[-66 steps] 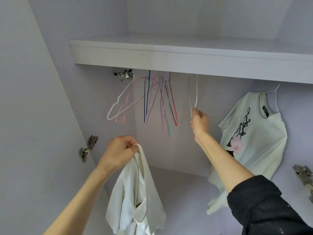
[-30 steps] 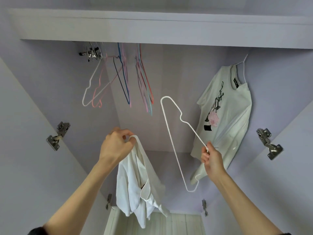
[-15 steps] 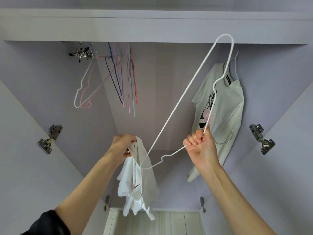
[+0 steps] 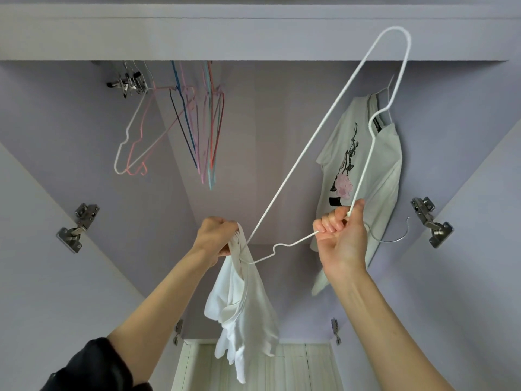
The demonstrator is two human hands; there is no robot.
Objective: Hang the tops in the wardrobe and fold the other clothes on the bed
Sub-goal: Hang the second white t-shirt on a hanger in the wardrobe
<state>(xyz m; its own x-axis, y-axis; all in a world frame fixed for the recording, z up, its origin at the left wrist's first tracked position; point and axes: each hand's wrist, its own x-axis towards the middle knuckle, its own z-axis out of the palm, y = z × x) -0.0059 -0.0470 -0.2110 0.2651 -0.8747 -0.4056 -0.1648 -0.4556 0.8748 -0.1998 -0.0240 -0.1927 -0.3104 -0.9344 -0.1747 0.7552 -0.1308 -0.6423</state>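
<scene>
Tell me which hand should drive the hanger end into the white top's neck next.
Right. The right hand holds the white hanger near its hook, steering it; the left hand only holds the white top open at the hanger's tip.

Shelf (image 4: 253,35): runs across the top of the wardrobe, above everything else.
Empty hangers (image 4: 180,128): hang in a bunch under the shelf, upper left.
Hung T-shirt (image 4: 375,176): on its own hanger at the right, well apart from the bunch, behind the right hand.
Left hand (image 4: 215,235): low centre, gripping a top (image 4: 242,314) that hangs below it.
Right hand (image 4: 342,238): right of the left hand, gripping a wire hanger (image 4: 298,165).
Wire hanger: one end reaches up before the shelf, the other touches the top at the left hand.
Hinges (image 4: 77,227): on the left and right side walls.
</scene>
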